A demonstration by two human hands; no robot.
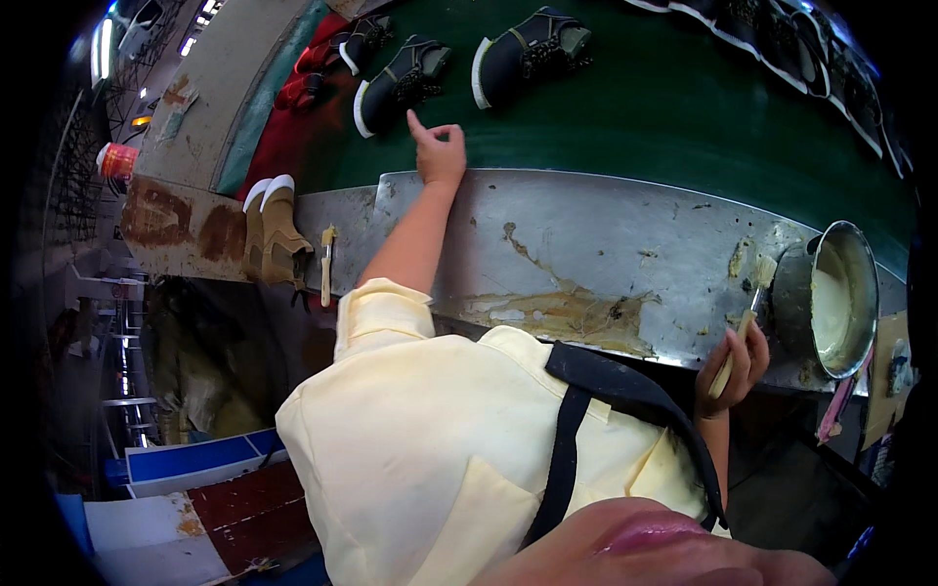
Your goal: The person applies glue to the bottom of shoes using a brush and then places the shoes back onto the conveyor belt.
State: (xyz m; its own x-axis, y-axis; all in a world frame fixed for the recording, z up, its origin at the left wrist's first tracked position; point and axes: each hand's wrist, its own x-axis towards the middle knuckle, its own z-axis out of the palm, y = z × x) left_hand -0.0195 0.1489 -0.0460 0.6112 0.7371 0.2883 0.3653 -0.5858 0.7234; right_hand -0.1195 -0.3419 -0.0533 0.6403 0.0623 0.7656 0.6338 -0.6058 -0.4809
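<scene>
My left hand reaches over the edge of the green surface, holding nothing. Its index finger stretches out and the others curl loosely. The fingertip is just below a dark shoe with yellow-green trim and a white toe edge; whether they touch I cannot tell. A similar shoe lies to the right. Down at the right, my right hand is closed around the handle of a paintbrush, bristles upward. Beside the bristles, a metal pot contains a cream-coloured substance.
A stained metal ledge runs along the green surface. Tan ankle boots and another brush rest at its left end. Red shoes lie far left, and several dark shoes line the far right.
</scene>
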